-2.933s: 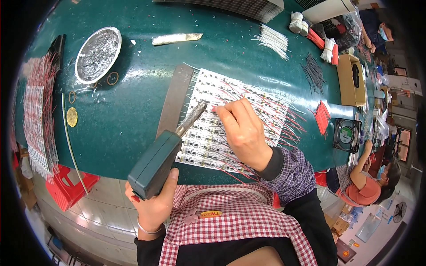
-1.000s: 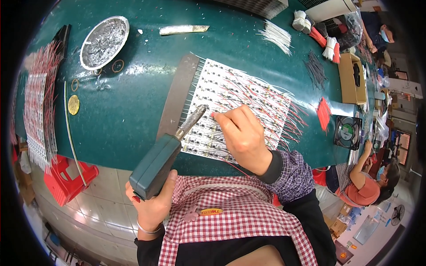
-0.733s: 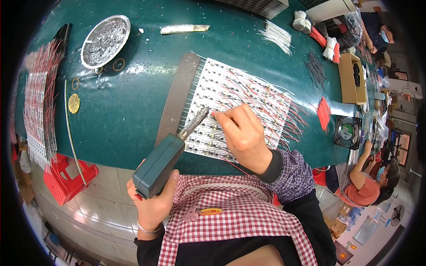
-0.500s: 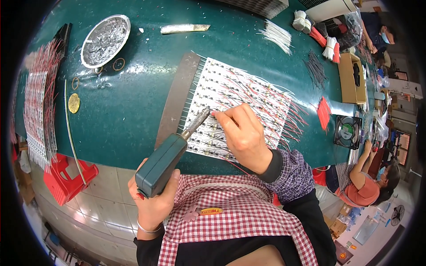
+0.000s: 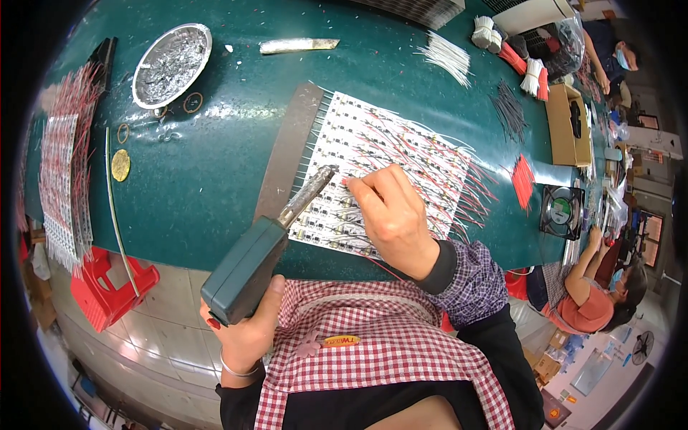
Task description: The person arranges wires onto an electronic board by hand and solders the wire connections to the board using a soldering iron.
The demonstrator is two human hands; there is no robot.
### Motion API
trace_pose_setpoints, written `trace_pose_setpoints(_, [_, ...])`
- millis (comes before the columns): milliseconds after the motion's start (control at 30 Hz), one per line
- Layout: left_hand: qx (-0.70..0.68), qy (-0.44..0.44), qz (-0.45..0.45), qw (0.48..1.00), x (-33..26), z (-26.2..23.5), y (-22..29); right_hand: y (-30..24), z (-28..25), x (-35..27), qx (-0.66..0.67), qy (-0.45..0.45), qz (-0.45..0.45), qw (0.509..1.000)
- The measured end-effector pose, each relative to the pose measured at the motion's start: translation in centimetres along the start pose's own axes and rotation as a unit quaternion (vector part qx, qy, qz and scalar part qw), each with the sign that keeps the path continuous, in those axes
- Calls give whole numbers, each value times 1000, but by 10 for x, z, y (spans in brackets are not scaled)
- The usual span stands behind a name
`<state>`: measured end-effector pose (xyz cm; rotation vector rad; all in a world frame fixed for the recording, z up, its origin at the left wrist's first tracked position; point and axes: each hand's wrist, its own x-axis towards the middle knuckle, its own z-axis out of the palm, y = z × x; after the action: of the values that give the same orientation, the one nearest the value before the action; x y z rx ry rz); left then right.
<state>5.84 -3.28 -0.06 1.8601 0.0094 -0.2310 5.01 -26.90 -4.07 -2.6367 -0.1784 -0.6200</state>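
Observation:
My left hand (image 5: 247, 333) is wrapped round the handle of a dark green soldering gun (image 5: 247, 269). Its grey, solder-crusted tip points up and right over a white panel of small circuit boards (image 5: 337, 143). Just right of that tip, the thumb and forefinger of my right hand (image 5: 393, 218) pinch what looks like a thin red wire, mostly hidden by the fingers. Rows of red, black and white wires (image 5: 430, 168) are attached across the panel and stick out past its right edge. A flat brown bar (image 5: 290, 147) lies along the panel's left side, with thin pins between them.
At the upper left stands a bowl of silvery scraps (image 5: 172, 68). Finished-looking wired panels (image 5: 61, 179) lie at the far left. Bundles of white (image 5: 446, 59), black (image 5: 509, 111) and red wires (image 5: 522, 183) lie right, near a small fan (image 5: 561, 211). Co-workers sit beyond.
The soldering gun and my left hand have shifted a little left, so the tip has drawn slightly away from my right fingertips. My right hand has hardly moved.

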Motion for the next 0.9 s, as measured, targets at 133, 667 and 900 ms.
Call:
trace_pose_setpoints(133, [-16,4,-16,1000,-1,0,1,-2,-2,0,-13,-8,-4,1000])
trace_pose_setpoints(667, [-1,-23,-4,1000,-7,-7,-5,-9,1,-11,21,-8,8,1000])
trace_pose_setpoints(900, [-2,-39,-10,999,-6,-5,-3,-10,1,-12,21,-16,14,1000])
